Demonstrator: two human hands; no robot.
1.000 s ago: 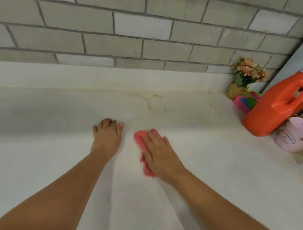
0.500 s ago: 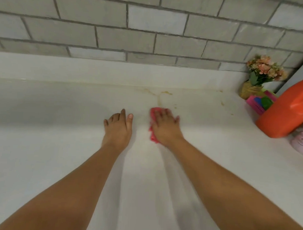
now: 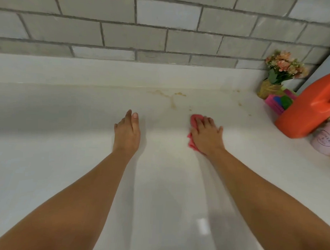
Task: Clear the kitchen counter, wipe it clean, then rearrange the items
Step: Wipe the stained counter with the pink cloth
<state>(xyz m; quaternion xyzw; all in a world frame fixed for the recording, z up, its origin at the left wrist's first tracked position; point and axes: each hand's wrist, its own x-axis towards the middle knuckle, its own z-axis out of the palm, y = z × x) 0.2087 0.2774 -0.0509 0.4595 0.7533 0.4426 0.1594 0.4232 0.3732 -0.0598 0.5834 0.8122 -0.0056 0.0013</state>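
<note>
My right hand (image 3: 206,135) lies flat on a pink cloth (image 3: 194,120) and presses it onto the white counter (image 3: 66,140); the cloth shows only at my fingertips and along the left side of my palm. My left hand (image 3: 127,132) rests flat on the counter to the left, fingers straight and together, holding nothing. Yellowish-brown stains (image 3: 170,98) streak the counter just beyond both hands, near the back ledge, with small specks (image 3: 239,104) further right.
At the right stand an orange detergent jug (image 3: 308,113), a pink cup (image 3: 325,139), a small pot of flowers (image 3: 282,72) and a pink holder with coloured sponges (image 3: 279,102). A grey tiled wall (image 3: 163,31) rises behind the back ledge.
My right hand has pushed the cloth away from me toward the stains and then to the right. My left hand has stayed on the counter, and the gap between the hands has widened.
</note>
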